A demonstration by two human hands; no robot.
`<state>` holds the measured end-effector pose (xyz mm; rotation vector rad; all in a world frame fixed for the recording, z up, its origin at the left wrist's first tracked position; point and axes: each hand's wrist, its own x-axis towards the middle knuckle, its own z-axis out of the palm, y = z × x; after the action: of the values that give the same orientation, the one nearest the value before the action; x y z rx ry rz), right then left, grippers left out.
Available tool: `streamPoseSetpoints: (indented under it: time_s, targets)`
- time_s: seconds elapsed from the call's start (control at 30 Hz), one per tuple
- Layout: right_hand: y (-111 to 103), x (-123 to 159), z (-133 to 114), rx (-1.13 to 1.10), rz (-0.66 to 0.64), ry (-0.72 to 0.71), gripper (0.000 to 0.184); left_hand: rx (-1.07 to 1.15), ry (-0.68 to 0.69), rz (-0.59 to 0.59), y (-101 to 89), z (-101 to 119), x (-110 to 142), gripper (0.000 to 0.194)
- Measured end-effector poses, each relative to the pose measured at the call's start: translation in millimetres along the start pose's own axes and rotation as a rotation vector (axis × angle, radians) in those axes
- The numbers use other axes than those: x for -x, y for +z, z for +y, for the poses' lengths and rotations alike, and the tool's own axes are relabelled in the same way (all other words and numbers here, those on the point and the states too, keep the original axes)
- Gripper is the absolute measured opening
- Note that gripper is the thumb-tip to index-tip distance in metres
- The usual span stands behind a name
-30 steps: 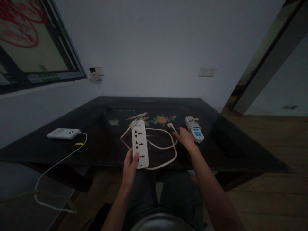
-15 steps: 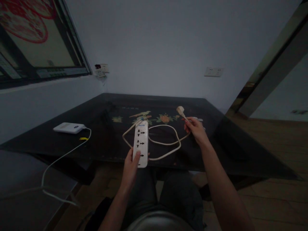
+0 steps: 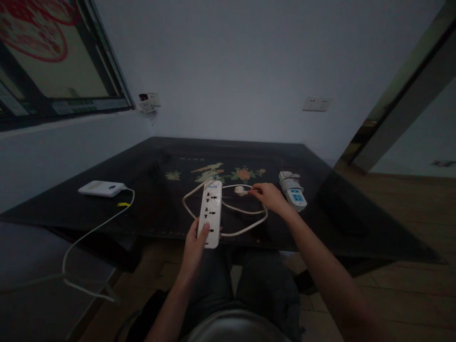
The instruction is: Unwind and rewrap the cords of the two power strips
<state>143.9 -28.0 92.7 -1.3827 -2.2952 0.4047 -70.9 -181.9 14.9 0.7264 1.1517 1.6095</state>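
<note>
A white power strip [image 3: 210, 211] lies lengthwise on the dark table [image 3: 160, 209], its near end at the front edge. My left hand [image 3: 195, 244] grips that near end, thumb on top. The strip's cream cord [image 3: 245, 223] loops on the table to its right. My right hand [image 3: 270, 197] pinches the cord just behind its white plug [image 3: 241, 191], which points left toward the strip, low over the table.
A second small power strip with a wound cord [image 3: 292, 191] lies just right of my right hand. A white power bank [image 3: 101, 188] with a white cable [image 3: 89, 237] sits at the table's left. Wall sockets [image 3: 316, 103] are behind.
My right hand took hold of the plug, lifted it up above the table, then brought it down and left toward the strip. My left hand stayed on the strip.
</note>
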Motion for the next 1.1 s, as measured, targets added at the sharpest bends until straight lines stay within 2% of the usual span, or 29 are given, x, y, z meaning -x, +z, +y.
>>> streamPoseSetpoints:
  time_s: [0.1, 0.3, 0.57, 0.77, 0.97, 1.1]
  targets:
    - [11, -21, 12, 0.027, -0.005, 0.064, 0.022, -0.004, -0.001, -0.019, -1.7, -2, -2, 0.056]
    - [22, -47, 39, -0.029, -0.116, 0.137, 0.042, -0.007, -0.006, -0.013, -1.8, -3, -3, 0.056]
    - [37, -65, 51, -0.155, -0.108, 0.253, 0.027, -0.014, -0.006, -0.022, -4.1, -5, -5, 0.057]
    - [31, -60, 51, -0.338, -0.321, 0.25, 0.038, -0.034, 0.006, -0.043, -6.7, -8, -5, 0.054]
    - [17, -46, 39, -0.508, -0.399, 0.131, 0.027, -0.024, -0.001, -0.041, -4.9, -5, -3, 0.053]
    - [11, -41, 35, -0.572, -0.468, 0.111, 0.022, -0.003, -0.008, -0.04, -3.4, -4, -3, 0.053]
